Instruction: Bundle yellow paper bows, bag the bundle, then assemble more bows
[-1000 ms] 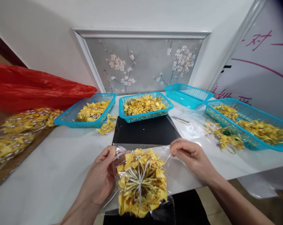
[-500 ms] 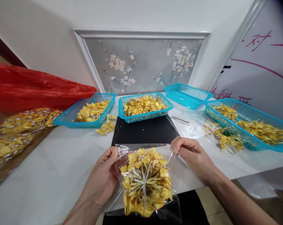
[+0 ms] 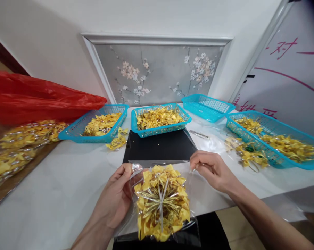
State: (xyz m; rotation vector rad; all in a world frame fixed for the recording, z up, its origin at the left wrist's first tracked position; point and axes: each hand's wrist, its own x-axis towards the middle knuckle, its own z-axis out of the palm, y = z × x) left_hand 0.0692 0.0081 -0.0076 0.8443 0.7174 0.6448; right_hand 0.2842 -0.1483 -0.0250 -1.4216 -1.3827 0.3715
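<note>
Clear bag (image 3: 159, 198) held above near edge of table (image 3: 55, 180), long axis near to far, mouth toward far; yellow bows (image 3: 160, 208) with gold ties inside. Left hand (image 3: 115, 199), right hand (image 3: 211, 170) each pinching a mouth corner.

Clear bag (image 3: 188, 180) upright, holding tied yellow bow bundle (image 3: 160, 203).

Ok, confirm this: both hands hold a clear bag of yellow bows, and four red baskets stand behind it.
Not quite: the head view shows the four baskets turquoise, not red. The left hand and right hand do hold the clear bag of yellow bows.
</note>
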